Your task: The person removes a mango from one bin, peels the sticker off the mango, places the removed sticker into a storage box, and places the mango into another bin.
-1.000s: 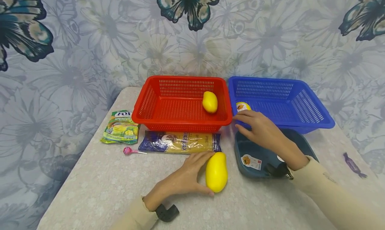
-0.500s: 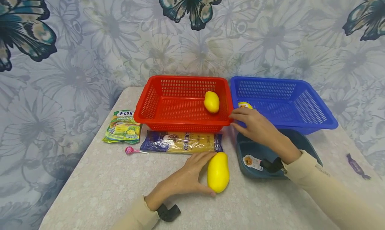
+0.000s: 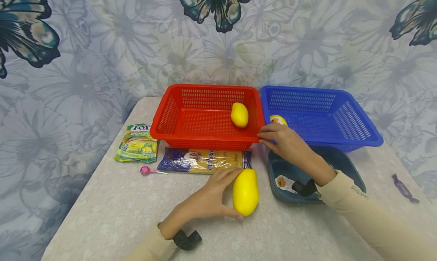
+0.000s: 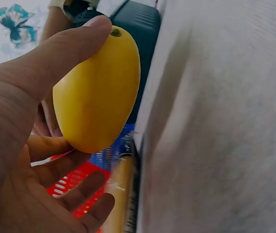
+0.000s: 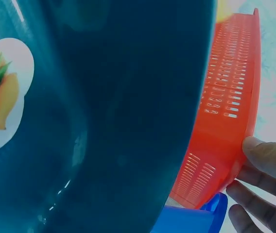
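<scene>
your left hand point(image 3: 208, 202) curls thumb and fingers around the yellow mango point(image 3: 245, 191), which lies on the table point(image 3: 112, 211) just in front of the pasta packet point(image 3: 204, 159) and beside the dark blue tray point(image 3: 345, 166). your right hand point(image 3: 285, 142) has its fingers fairly straight, tips touching the near right corner of the red basket point(image 3: 170, 117) where it meets the blue basket point(image 3: 355, 120), holding nothing. a second mango point(image 3: 239, 115) sits inside the red basket, and a candy bag point(image 3: 137, 143) and a lollipop point(image 3: 146, 170) lie to the left.

Left hand point(image 3: 208, 202): forearm low and extended forward, thumb and fingers curled in a grip. Right hand point(image 3: 285, 143): arm reaching forward, fingers nearly straight, fingertips point(image 5: 264, 160) touching; both sleeves cream.
</scene>
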`<state>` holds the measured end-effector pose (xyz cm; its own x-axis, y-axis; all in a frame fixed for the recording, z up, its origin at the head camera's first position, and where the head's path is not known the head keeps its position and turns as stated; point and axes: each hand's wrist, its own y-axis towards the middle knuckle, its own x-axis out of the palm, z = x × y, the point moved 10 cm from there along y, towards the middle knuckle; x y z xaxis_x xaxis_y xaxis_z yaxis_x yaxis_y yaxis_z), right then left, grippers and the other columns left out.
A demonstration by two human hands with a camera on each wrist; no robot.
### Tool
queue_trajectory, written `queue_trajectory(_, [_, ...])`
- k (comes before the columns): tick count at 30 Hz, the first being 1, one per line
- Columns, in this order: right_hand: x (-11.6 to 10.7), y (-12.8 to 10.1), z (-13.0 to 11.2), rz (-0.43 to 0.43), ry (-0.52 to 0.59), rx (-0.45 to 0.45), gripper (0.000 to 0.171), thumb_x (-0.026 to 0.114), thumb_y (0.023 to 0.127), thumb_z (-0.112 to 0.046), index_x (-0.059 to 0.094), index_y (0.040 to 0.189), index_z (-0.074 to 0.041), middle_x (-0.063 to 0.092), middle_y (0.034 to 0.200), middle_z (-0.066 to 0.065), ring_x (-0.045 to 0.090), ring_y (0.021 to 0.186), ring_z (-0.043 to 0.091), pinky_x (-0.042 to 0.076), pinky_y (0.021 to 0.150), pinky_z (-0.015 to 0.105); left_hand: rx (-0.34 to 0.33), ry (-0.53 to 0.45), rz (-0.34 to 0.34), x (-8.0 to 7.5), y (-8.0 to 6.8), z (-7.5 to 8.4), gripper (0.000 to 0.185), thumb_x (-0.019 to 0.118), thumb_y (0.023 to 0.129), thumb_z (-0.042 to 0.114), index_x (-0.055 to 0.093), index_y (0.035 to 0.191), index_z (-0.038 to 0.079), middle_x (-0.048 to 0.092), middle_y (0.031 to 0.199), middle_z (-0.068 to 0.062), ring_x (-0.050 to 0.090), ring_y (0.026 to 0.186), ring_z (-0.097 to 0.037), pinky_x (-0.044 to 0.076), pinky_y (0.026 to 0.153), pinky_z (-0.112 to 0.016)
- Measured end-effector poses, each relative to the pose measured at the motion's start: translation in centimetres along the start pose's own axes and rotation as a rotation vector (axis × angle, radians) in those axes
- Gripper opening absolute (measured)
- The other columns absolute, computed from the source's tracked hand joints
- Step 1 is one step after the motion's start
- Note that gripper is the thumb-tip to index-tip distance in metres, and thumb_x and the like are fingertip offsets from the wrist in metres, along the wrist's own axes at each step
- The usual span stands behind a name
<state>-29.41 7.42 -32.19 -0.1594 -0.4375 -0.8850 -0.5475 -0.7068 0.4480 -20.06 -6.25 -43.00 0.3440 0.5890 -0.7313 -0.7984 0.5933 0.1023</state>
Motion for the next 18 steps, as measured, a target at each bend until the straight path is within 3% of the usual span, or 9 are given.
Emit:
queue_trajectory(5, [0.1, 0.0, 0.1, -0.001, -0.001, 0.016, 0.026, 0.083, 0.081, -0.007, 0.077, 0.105, 0.002, 0.07, 0.104, 0.013, 0.066, 0.097, 0.028, 0.057, 0.085, 0.042, -0.024, -0.032, 0.013, -1.8, -0.2, 0.7, 0.114, 0.085, 0.067, 0.063, 0.025, 0.159, 0.031, 0.026, 0.161, 0.006, 0.019, 0.148, -0.023, 0.024, 0.115, -0.057])
queue_trajectory(10, [0.1, 0.0, 0.1, 0.004, 0.003, 0.017, 0.027, 0.083, 0.081, -0.007, 0.077, 0.106, 0.002, 0.07, 0.104, 0.013, 0.064, 0.097, 0.028, 0.057, 0.085, 0.042, -0.016, -0.054, 0.063, -4.6, -0.3, 1.7, 0.111, 0.085, 0.068, 0.061, 0.022, 0.158, 0.041, 0.025, 0.16, 0.014, 0.022, 0.145, -0.016, 0.03, 0.112, -0.057])
queue_trajectory(18, [0.2, 0.0, 0.2, 0.006, -0.004, 0.025, 0.027, 0.083, 0.081, -0.008, 0.077, 0.105, 0.002, 0.069, 0.104, 0.013, 0.064, 0.098, 0.027, 0.056, 0.087, 0.042, -0.013, -0.041, 0.175, -10.1, 0.7, 1.8, 0.109, 0.087, 0.07, 0.054, 0.026, 0.158, 0.034, 0.028, 0.159, 0.012, 0.028, 0.14, -0.018, 0.038, 0.107, -0.057])
